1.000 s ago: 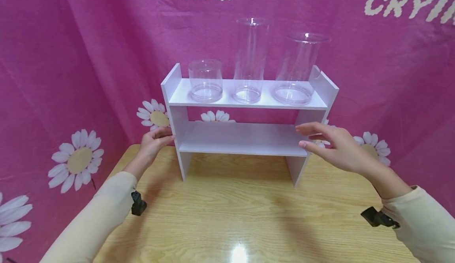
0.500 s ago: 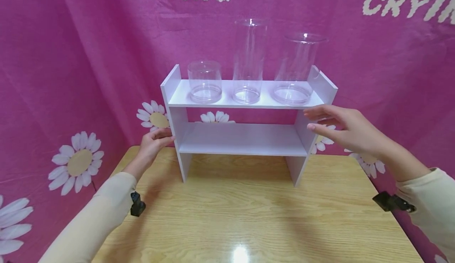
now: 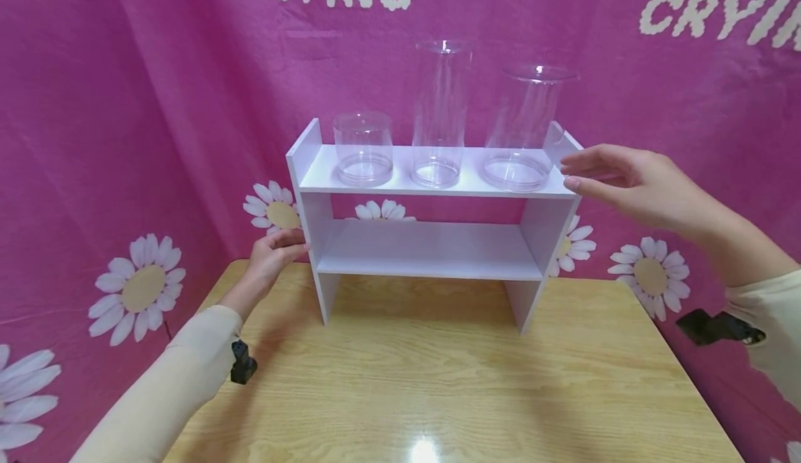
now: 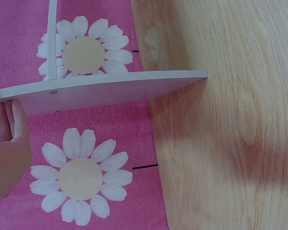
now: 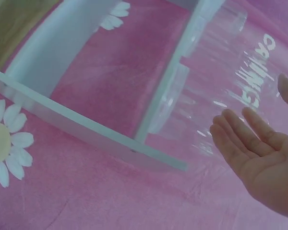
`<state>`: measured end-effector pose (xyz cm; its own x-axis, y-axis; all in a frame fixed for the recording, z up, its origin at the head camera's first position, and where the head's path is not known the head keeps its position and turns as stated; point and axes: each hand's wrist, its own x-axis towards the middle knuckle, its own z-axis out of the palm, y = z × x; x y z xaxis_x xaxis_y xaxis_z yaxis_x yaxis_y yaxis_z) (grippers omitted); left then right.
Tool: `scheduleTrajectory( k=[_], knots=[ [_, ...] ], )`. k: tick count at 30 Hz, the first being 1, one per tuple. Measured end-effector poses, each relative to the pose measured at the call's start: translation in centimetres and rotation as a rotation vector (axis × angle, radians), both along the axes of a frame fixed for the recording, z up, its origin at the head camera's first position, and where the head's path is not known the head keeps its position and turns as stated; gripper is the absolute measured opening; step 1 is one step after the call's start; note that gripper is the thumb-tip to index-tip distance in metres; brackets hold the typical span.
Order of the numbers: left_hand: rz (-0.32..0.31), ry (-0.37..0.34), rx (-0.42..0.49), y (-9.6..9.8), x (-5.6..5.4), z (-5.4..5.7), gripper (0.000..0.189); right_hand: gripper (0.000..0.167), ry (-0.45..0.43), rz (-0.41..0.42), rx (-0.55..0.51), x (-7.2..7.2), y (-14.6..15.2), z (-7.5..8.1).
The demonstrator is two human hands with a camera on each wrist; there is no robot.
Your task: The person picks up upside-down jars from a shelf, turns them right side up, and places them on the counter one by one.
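A white two-tier shelf [image 3: 425, 251] stands on the table. On its top board, from left to right, are a short clear cylinder [image 3: 364, 147], a tall clear cylinder [image 3: 440, 112] and a wide-rimmed clear vase [image 3: 524, 126], all upright. My left hand [image 3: 270, 261] rests its fingers on the outer face of the left side panel [image 4: 110, 88], as the left wrist view also shows. Beside the upper right panel my right hand [image 3: 644, 181] hovers with its fingers extended and holds nothing. Palm and spread thumb of the right hand [image 5: 266, 163] show in the right wrist view.
The shelf stands near the back of a wood-grain table [image 3: 400, 379]. Behind and to the left hangs a pink curtain [image 3: 175, 67] with daisies and white lettering. Black wrist cameras sit on both cream sleeves.
My right hand has risen and moved right, from before the lower board's right end to beside the top board's right end. The left hand keeps its place; shelf and clear vessels stay put.
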<state>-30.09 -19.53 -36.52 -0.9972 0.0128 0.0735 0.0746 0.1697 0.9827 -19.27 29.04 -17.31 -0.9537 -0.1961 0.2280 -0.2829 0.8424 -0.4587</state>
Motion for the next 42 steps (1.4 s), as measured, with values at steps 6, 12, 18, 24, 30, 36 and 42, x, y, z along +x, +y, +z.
scheduleTrajectory(
  k=[6, 12, 18, 24, 30, 36, 42],
  knots=[
    [-0.003, -0.008, -0.026, 0.3, -0.2, 0.2, 0.047, 0.05, -0.044, -0.032, -0.008, -1.1, 1.5, 1.1],
    [0.011, -0.006, -0.03, 0.4, -0.3, 0.2, 0.046, 0.06, -0.177, -0.025, 0.028, -2.4, 2.1, 2.4],
    [0.023, -0.024, -0.038, 0.3, -0.1, 0.0, 0.047, 0.064, -0.253, -0.023, 0.025, -3.6, 2.2, 3.7],
    [0.02, -0.022, -0.043, 0.2, -0.1, -0.2, 0.048, 0.072, -0.328, -0.036, -0.006, -4.7, 2.4, 5.4],
    [0.014, -0.019, -0.047, 0.1, 0.0, 0.0, 0.049, 0.076, -0.367, -0.033, 0.022, -5.9, 2.8, 6.7],
    [0.012, -0.023, -0.036, 0.0, 0.1, 0.1, 0.048, 0.082, -0.399, -0.062, 0.051, -6.6, 2.6, 7.5],
    [0.017, -0.02, -0.035, 0.0, -0.1, 0.0, 0.046, 0.087, -0.4, -0.066, -0.012, -7.4, 1.7, 8.0]
  ],
)
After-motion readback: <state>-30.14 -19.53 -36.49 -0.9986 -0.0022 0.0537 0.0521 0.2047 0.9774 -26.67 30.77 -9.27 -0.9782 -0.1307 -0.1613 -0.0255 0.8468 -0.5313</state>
